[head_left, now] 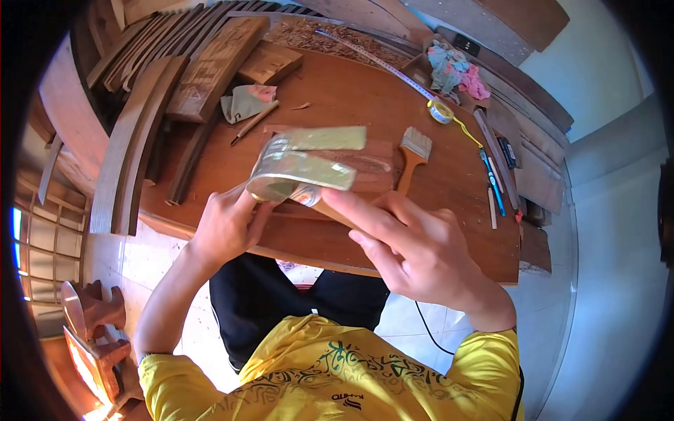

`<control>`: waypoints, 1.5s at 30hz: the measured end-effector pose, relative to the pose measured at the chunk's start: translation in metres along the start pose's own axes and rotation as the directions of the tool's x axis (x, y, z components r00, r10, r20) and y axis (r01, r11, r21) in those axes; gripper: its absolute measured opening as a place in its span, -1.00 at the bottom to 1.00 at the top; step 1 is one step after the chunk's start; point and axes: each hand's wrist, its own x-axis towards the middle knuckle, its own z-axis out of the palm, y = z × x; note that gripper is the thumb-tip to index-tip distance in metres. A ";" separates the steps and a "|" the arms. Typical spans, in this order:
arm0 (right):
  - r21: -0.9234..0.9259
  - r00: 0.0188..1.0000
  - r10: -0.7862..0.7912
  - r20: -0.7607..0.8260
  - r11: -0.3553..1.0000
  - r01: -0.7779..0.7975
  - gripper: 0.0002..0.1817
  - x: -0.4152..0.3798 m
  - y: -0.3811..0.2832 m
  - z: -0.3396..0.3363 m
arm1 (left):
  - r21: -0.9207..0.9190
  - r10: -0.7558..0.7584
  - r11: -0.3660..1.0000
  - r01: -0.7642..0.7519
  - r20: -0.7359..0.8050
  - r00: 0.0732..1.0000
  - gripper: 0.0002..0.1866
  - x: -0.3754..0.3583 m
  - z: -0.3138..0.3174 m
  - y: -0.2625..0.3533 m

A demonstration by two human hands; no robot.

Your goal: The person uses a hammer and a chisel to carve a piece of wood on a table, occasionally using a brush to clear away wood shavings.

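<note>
Above the table is a forked tool (305, 166) with two broad, shiny flat prongs that bend round at the left, and a pale wooden handle below. My left hand (226, 221) pinches the bent end. My right hand (425, 245) is closed round the handle, its index finger stretched to the base of the prongs. Behind the tool lies a reddish-brown wooden board (375, 158), partly hidden by it. A flat paintbrush (414, 151) with an orange handle lies just beyond my right hand.
The wooden table (337, 91) bears a thin wooden-handled tool (254, 124), a grey cloth (246, 104), a tape measure (440, 110) and a blue pen (494, 184). Wooden planks (133, 147) are at the left. Coloured rags (456, 70) and wood shavings (330, 38) are at the back.
</note>
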 end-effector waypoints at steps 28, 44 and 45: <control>0.839 0.726 0.665 0.173 0.287 -0.463 -0.16 -0.042 0.138 0.023 | -0.745 -0.466 0.625 0.234 -0.115 0.877 -0.77 -0.019 0.026 0.000; 0.792 0.727 0.680 0.099 0.388 -0.471 -0.04 -0.055 0.130 0.028 | 0.181 0.050 0.982 -0.057 0.043 0.998 -0.63 0.001 -0.003 0.007; 0.795 0.730 0.676 0.098 0.388 -0.467 -0.04 -0.055 0.129 0.029 | 0.159 0.037 0.986 -0.043 0.045 0.998 -0.63 0.001 -0.002 0.007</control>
